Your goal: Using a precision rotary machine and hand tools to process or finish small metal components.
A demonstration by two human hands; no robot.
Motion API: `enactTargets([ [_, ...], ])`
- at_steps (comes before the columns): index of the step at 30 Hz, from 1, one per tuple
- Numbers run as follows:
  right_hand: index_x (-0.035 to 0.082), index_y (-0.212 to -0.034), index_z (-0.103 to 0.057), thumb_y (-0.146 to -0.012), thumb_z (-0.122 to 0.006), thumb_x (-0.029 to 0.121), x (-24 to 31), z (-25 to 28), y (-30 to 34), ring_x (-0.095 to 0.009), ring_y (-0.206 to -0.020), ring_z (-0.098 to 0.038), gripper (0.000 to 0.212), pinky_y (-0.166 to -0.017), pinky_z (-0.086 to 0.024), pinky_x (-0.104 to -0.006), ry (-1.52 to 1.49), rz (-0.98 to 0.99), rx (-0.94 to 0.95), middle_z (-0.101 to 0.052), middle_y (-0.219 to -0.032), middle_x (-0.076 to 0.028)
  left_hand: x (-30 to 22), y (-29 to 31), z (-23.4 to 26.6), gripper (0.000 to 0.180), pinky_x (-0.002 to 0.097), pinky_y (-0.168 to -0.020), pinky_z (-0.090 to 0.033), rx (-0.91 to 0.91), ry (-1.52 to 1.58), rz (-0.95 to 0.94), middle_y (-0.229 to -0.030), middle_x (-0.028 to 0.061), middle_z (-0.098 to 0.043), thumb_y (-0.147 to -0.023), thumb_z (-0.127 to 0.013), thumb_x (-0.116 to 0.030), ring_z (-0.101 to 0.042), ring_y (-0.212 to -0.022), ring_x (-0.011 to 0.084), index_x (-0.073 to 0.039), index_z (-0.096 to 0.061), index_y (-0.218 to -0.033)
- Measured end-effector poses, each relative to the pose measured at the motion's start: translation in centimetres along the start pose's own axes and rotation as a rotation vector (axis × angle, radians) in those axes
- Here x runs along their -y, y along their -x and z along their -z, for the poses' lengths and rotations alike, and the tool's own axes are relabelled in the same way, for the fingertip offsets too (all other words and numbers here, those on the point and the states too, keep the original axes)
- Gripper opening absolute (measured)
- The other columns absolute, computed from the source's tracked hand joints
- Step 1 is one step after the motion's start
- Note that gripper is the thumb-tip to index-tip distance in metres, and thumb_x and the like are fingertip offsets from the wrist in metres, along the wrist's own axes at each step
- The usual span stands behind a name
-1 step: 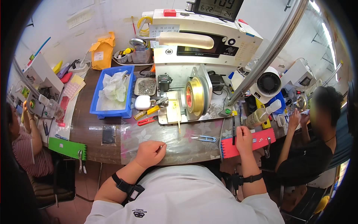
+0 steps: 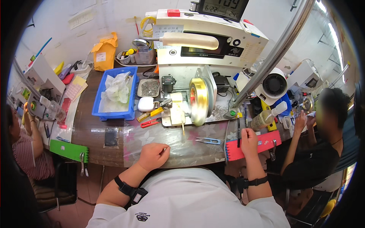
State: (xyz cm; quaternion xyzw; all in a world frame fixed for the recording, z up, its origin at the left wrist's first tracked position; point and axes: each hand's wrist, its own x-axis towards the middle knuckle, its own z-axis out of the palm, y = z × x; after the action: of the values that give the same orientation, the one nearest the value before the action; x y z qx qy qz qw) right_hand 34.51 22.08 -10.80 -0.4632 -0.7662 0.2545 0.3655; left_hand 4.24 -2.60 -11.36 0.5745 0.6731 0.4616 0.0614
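My left hand lies at the table's front edge, fingers curled into a pinch. Anything between its fingertips is too small to make out. My right hand is closed over a red pad with a toothed edge; its grip is hidden. Just left of it is a thin black stick-shaped tool. Between my hands lie blue-handled thread snips. Ahead, a gold-coloured spool is mounted upright on the white machine. Beside it a pale block carries a thin rod pointing toward me.
A blue tray with crumpled plastic stands left. Near it are red cutters and a dish of small metal bits. On the right are a clear bottle and a slanting metal post. Co-workers sit at both sides.
The spool looks brighter, with a different glare across its face and rim. Both my hands stay in the same places.
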Motion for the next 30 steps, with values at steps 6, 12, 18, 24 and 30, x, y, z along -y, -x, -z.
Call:
enactTargets([
  [6, -0.002, -0.088, -0.062, -0.093, -0.058, 0.02, 0.1, 0.2, 0.0, -0.022, -0.072, -0.058, 0.022, -0.068, -0.046, -0.0325, -0.007, -0.012, 0.005, -0.061, -0.078, -0.012, -0.1, -0.1, -0.1, 0.005, 0.0343, -0.049, -0.045, -0.028, 0.024, -0.018, -0.059, 0.0107, -0.058, -0.078, -0.066, -0.008, -0.057, -0.051, 0.0261, -0.005, -0.067, -0.074],
  [12, -0.002, -0.088, -0.061, -0.093, -0.058, 0.02, 0.2, 0.2, 0.0, -0.023, -0.072, -0.058, 0.023, -0.068, -0.046, -0.0327, 0.02, 0.035, 0.001, -0.061, -0.078, -0.013, -0.1, -0.1, -0.1, 0.003, 0.0345, -0.049, -0.045, -0.022, 0.02, -0.052, -0.06, 0.0102, -0.059, -0.077, -0.067, -0.007, -0.058, -0.052, 0.026, -0.005, -0.067, -0.075],
  [18, -0.002, -0.088, -0.061, -0.093, -0.058, 0.02, -0.2, 0.1, 0.1, -0.023, -0.071, -0.058, 0.023, -0.067, -0.047, -0.0327, 0.006, 0.01, -0.001, -0.061, -0.078, -0.013, -0.2, -0.2, 0.0, 0.003, 0.0348, -0.049, -0.046, -0.027, 0.012, -0.076, -0.06, 0.0101, -0.059, -0.077, -0.068, -0.007, -0.058, -0.052, 0.0263, -0.005, -0.067, -0.075],
  [24, -0.002, -0.091, -0.061, -0.093, -0.058, 0.019, -0.1, -0.1, 0.1, -0.018, -0.071, -0.058, 0.021, -0.067, -0.046, -0.0302, -0.037, -0.003, -0.024, -0.061, -0.078, -0.01, -0.2, -0.2, 0.2, 0.007, 0.0358, -0.047, -0.045, -0.009, 0.02, -0.066, -0.057, 0.0095, -0.056, -0.072, -0.067, -0.008, -0.056, -0.05, 0.0267, -0.006, -0.062, -0.068],
  [30, -0.001, -0.092, -0.058, -0.093, -0.059, 0.017, -1.5, -0.2, 0.1, -0.012, -0.071, -0.054, 0.018, -0.066, -0.046, -0.0273, -0.142, -0.039, -0.05, -0.058, -0.078, -0.004, -0.8, -2.1, 2.6, 0.007, 0.036, -0.047, -0.045, 0.052, -0.016, -0.169, -0.057, 0.0098, -0.056, -0.069, -0.065, -0.007, -0.056, -0.05, 0.0276, -0.006, -0.06, -0.065],
])
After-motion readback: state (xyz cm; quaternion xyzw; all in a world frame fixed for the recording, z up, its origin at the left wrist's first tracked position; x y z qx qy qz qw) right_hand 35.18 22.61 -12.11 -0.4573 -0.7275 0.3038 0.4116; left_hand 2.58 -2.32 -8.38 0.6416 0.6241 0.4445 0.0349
